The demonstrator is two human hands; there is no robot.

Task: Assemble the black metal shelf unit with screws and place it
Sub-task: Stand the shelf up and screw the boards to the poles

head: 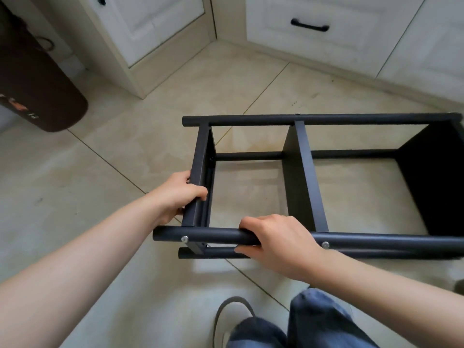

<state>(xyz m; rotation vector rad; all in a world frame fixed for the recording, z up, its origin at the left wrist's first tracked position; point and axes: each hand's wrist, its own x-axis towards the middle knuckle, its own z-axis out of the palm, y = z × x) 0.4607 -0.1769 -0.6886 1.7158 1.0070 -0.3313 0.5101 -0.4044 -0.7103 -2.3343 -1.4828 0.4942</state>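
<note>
- Gripping the black metal shelf unit [305,172], lying on its side on the beige tiled floor [113,172]: my left hand [179,194] curls round its end panel, my right hand [278,243] round a silver-screwed tube.
- White cabinets [311,33] stand beyond; a brown cylindrical bag [37,91] at left.

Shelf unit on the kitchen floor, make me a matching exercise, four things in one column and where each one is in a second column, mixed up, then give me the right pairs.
Things:
1. left hand
2. right hand
3. silver screw head
4. brown bag

Places:
A. on the near round tube, left of the gripping hand
B. on the floor at far left, by the white cabinets
C. gripping the flat end panel of the shelf unit
D. gripping the near round tube

Pairs: 1-C, 2-D, 3-A, 4-B
</note>
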